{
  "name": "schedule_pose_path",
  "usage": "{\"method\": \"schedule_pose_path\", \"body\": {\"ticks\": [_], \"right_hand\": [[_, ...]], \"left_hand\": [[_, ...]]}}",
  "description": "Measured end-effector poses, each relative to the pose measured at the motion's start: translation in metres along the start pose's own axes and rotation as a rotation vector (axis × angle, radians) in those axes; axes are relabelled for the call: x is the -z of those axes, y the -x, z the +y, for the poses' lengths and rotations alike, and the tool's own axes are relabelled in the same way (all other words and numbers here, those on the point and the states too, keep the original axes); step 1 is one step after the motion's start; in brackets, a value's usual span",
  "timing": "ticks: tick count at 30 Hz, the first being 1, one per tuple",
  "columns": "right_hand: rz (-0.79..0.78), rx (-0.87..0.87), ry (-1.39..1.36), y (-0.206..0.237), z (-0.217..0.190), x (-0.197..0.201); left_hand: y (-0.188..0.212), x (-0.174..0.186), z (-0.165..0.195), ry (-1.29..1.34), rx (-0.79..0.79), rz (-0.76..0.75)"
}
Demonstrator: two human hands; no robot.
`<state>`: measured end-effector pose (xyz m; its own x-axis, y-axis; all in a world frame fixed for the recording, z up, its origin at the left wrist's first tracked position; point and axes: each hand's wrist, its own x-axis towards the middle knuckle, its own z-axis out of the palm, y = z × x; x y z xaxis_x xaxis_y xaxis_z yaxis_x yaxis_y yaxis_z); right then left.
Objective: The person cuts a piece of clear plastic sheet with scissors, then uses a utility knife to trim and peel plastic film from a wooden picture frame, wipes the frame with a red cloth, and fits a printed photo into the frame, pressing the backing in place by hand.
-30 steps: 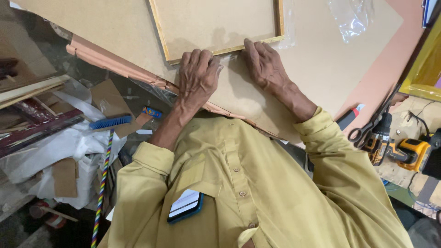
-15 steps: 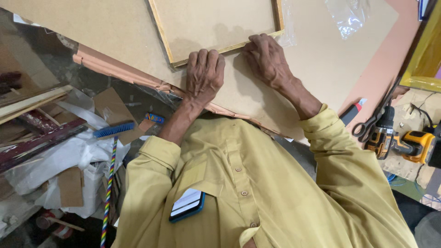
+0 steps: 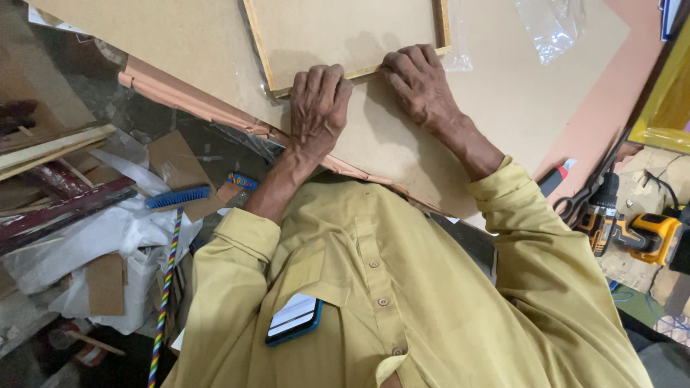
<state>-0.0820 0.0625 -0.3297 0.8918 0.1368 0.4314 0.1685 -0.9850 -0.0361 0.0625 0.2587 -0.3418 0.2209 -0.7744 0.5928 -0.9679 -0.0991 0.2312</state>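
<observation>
Shift: both hands barely moved, pressing the same frame edge.
Left hand (image 3: pixel 318 108): fingers curled flat on wooden frame (image 3: pixel 359 72).
Right hand (image 3: pixel 418 82): fingers bent, possibly gripping the edge.
Underneath: brown board (image 3: pixel 180 50).

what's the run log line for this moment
left hand: flat on wooden frame edge | right hand: pressing same edge | under: brown board

Tan board (image 3: pixel 215 50) carries a light-wood frame (image 3: pixel 262 54). Beside the board: yellow-and-black drill (image 3: pixel 632 233), blue brush (image 3: pixel 180 196), rainbow-striped stick (image 3: pixel 164 294). Olive-yellow shirt (image 3: pixel 402 302).
</observation>
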Motion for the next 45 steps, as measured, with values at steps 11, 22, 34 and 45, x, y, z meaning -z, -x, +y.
{"method": "schedule_pose_path", "body": {"ticks": [11,22,34,45], "right_hand": [[-0.047,-0.029,-0.101,-0.011,0.013,0.002],[-0.089,-0.205,-0.304,-0.014,0.023,-0.004],[-0.201,-0.586,-0.622,-0.036,0.018,-0.016],[-0.186,-0.704,-0.713,-0.032,0.016,-0.014]], "left_hand": [[-0.007,-0.002,-0.005,0.108,0.064,0.022],[-0.012,-0.033,-0.019,0.155,0.252,-0.059],[-0.039,-0.031,-0.063,0.594,0.633,-0.227],[0.075,0.010,-0.023,-0.096,0.323,0.195]]}}
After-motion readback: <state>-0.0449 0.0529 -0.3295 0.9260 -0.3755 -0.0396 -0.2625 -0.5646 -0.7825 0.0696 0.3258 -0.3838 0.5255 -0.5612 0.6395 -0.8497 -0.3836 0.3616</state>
